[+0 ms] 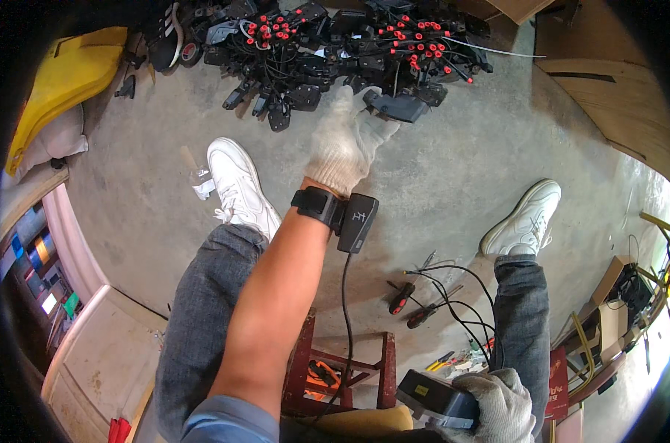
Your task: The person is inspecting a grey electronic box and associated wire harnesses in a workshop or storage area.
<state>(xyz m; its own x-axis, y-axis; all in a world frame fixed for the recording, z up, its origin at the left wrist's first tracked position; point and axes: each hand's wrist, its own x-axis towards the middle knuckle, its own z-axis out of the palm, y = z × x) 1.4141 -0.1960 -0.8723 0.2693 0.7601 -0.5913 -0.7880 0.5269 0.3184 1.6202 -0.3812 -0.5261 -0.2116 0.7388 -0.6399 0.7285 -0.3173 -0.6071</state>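
My left hand, in a whitish knit glove, reaches forward over the floor. Its fingers close on the edge of a flat black plastic device at the near side of a large pile of black devices and cables. Low in the view, close to my body, my right hand, gloved too, grips a black box-shaped device with a small yellow label. Thin black cables with connector ends rise beside this hand and spread over the floor; where they start is hidden.
Two screwdrivers lie between my white shoes. Below my left arm stands a dark red wooden stool frame with an orange-handled tool. A yellow plastic panel is at far left. Cardboard stands at far right.
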